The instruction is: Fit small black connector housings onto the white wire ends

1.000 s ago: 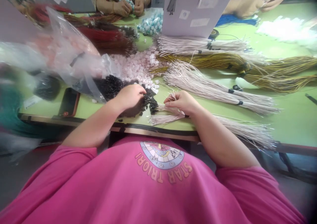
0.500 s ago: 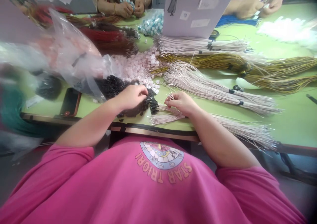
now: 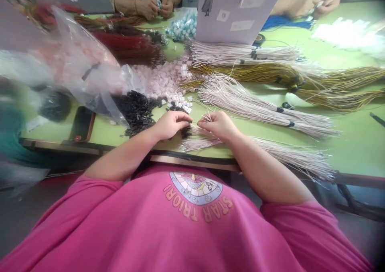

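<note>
Shifted L hand [image 3: 173, 125] off heap of small black plastic pieces [image 3: 138, 111], over light-green desk [image 3: 104, 133], to just beside R hand [image 3: 221, 124]; judged as change from picking up to fingertip work; read L grip as narrow, can't tell if on a pc.; found R grip pinched on thin white wires [image 3: 209, 118], approx. same spot as before. Counted: hands, 2; black heap, 1, pcs. too many; pale-pink plastic-piece heap [image 3: 162, 77], 1, pcs. ditto; tied white-wire bundles [image 3: 246, 99], min. 3; dark phone in reddish-brown case [image 3: 82, 123], 1.
</note>
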Available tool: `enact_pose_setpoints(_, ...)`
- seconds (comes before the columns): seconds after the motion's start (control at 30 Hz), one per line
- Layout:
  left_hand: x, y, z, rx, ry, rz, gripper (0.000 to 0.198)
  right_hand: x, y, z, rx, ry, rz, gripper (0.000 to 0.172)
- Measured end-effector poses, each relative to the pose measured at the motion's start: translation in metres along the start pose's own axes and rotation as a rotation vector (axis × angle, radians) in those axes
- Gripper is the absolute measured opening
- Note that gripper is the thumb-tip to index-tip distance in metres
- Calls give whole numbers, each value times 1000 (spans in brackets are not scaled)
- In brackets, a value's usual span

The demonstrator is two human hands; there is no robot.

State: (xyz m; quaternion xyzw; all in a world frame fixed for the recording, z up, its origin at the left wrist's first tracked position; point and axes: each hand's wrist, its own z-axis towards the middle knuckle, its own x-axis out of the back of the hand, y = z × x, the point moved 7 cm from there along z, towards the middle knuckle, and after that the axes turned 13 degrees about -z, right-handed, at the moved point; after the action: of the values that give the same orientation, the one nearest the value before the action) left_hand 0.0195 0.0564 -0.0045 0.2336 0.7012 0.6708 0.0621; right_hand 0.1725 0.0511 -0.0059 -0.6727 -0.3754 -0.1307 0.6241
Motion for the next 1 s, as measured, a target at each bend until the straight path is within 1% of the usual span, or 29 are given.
enact_pose_setpoints(0.13,-3,3,0,-44,1,35,19,-1,-2,1,15,-1,-29,24)
enact_pose_setpoints(0.3,-5,14,0,-211,32,220,14,-8,-5,2,32,-53,-26,28)
enact_pose_setpoints(0.4,-9,15,-1,-300,3,301,12,-12,-5,2,28,-97,8,29)
enact_pose_setpoints(0.47,-12,16,-2,-339,-23,308,11,-14,-5,1,26,-115,28,30)
enact_pose_setpoints(0.57,-15,16,-3,-356,-38,286,10,-16,-5,1,28,-122,50,28)
enact_pose_setpoints(0.7,-14,16,-3,-352,-30,319,10,-16,-4,1,25,-125,74,27)
enact_pose_setpoints(0.83,-13,17,-3,-393,-49,296,10,-16,-5,1,35,-118,69,27)
enact_pose_setpoints(1.0,-12,14,0,-372,-44,264,9,-14,-5,1,22,-101,39,28)
